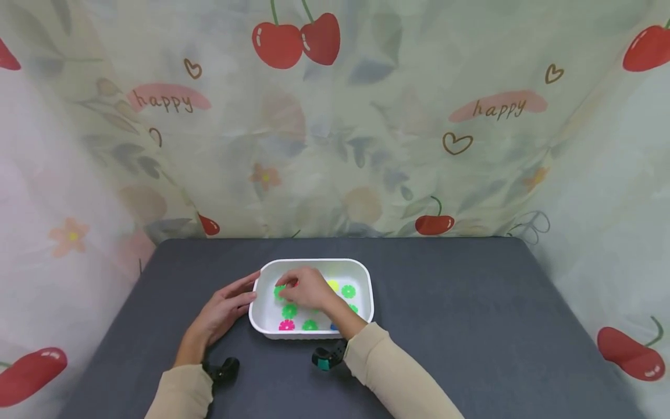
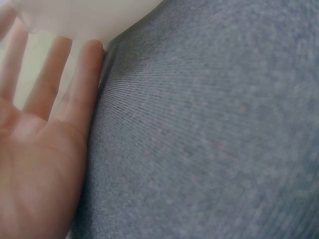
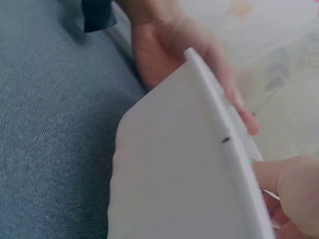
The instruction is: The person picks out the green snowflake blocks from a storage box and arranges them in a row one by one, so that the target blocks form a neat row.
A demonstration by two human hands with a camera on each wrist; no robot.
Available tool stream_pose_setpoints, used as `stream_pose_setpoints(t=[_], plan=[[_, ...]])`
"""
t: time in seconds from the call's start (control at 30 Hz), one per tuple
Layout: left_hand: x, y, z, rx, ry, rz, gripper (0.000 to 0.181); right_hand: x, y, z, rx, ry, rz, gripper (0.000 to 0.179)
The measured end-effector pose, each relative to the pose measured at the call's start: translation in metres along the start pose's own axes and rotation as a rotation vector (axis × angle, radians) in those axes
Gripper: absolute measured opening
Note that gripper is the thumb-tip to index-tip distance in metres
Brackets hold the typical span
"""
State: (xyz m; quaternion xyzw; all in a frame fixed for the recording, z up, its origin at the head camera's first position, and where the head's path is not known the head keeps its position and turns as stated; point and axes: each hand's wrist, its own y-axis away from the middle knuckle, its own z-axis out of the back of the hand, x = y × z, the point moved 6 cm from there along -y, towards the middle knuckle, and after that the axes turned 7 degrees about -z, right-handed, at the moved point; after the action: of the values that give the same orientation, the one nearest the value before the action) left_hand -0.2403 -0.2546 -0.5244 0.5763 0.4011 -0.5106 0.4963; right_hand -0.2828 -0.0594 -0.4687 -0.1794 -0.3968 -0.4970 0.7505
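The box was white, with a small black mark on its rim. Most of the pieces in it were bright green. One was hot pink, one was yellow, and a bit of blue showed too. The surface was dark grey, with fine lines up close. The sleeves were tan. The right strap was black with a blue-green patch. The cloth was pale, with red cherries, green stems, orange flowers, grey-blue leaves, brown hearts and "happy" in brown on pink.
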Motion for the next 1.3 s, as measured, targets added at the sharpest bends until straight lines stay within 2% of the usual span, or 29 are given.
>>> stream_pose_setpoints(t=[0.3, 0.5, 0.7, 1.17, 1.3], plan=[[0.002, -0.001, 0.001, -0.003, -0.004, 0.015, 0.068, 0.001, 0.013, 0.021, -0.055, -0.18, -0.019, 0.026], [0.001, -0.001, 0.001, 0.003, -0.007, 0.009, 0.068, -0.001, 0.022, 0.036, -0.107, -0.311, -0.027, 0.021], [0.002, -0.001, 0.001, 0.002, -0.005, 0.012, 0.068, -0.003, 0.031, 0.051, -0.146, -0.396, -0.019, 0.019], [-0.001, -0.001, 0.001, 0.013, -0.018, 0.002, 0.067, -0.022, 0.051, 0.09, -0.224, -0.487, -0.037, 0.021], [-0.001, 0.0, 0.0, 0.019, -0.012, -0.01, 0.067, -0.031, 0.056, 0.1, -0.265, -0.484, -0.06, 0.022]])
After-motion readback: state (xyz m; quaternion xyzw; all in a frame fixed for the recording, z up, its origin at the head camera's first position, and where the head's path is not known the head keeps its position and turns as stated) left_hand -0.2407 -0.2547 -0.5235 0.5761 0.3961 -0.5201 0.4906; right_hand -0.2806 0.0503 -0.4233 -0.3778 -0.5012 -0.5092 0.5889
